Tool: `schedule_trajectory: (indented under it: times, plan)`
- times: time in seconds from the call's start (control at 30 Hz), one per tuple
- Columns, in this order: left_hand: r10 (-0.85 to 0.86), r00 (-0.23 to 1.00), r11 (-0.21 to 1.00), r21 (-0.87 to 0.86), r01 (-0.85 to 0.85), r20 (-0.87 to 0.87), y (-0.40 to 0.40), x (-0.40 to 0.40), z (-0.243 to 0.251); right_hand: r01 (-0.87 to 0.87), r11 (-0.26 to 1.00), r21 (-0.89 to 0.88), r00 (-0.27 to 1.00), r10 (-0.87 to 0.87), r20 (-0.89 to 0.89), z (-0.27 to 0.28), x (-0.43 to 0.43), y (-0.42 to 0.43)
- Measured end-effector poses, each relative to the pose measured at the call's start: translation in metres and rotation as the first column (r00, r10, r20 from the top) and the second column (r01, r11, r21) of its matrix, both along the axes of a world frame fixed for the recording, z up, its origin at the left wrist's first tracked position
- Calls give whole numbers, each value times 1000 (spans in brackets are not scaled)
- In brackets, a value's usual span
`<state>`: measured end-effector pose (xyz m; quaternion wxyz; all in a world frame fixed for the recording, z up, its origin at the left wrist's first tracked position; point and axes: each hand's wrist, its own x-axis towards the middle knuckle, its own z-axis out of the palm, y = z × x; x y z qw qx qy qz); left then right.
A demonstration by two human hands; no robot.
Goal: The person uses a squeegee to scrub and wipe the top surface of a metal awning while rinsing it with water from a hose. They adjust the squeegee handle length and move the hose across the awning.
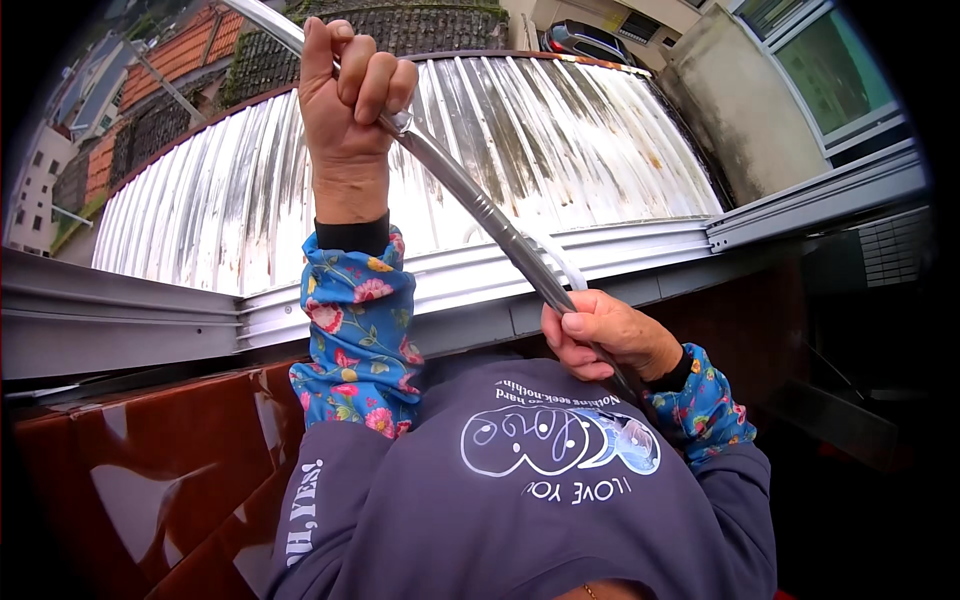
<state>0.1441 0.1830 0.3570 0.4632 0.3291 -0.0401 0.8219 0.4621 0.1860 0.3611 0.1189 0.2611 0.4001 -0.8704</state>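
A shiny metal pole [480, 202] with ringed joints slants from the upper left down to the front of my dark sweatshirt [450, 517]. My left hand [352, 97] is raised over the corrugated roof and closed round the upper part of the pole, just above a collar-like fitting [401, 124]. Lower down, near my chest, my right hand [611, 330] grips the pole between thumb and fingers. A curved white strip [559, 255] runs beside the pole, close to my right fingers; whether it is attached cannot be told. Both ends of the pole are not clearly visible.
Metal window-frame rails [645, 236] cross in front of me. Beyond lies a corrugated metal roof [247, 202], with tiled roofs [180, 60] and a parked car [589, 41] farther off. A glossy reddish-brown surface [187, 480] is at lower left, and a wall with a window [836, 71] at right.
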Motion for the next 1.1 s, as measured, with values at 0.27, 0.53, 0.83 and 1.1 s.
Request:
schedule_trajectory:
  times: [0.27,0.53,0.83,1.1]
  plan:
    - [376,922,740,-568,-359,-94,12,1,-12,-22,200,980,998,-58,34,-41,-14,4]
    - [515,851,615,-649,-448,-100,13,2,-13,-56,-192,980,993,-117,33,-39,-11,22]
    - [114,993,966,-239,-102,37,4,-6,-18,-85,993,78,995,80,64,1,-8,-8]
    - [433,901,718,-598,-355,-15,12,14,-23,-72,-195,978,995,-89,55,-45,-2,3]
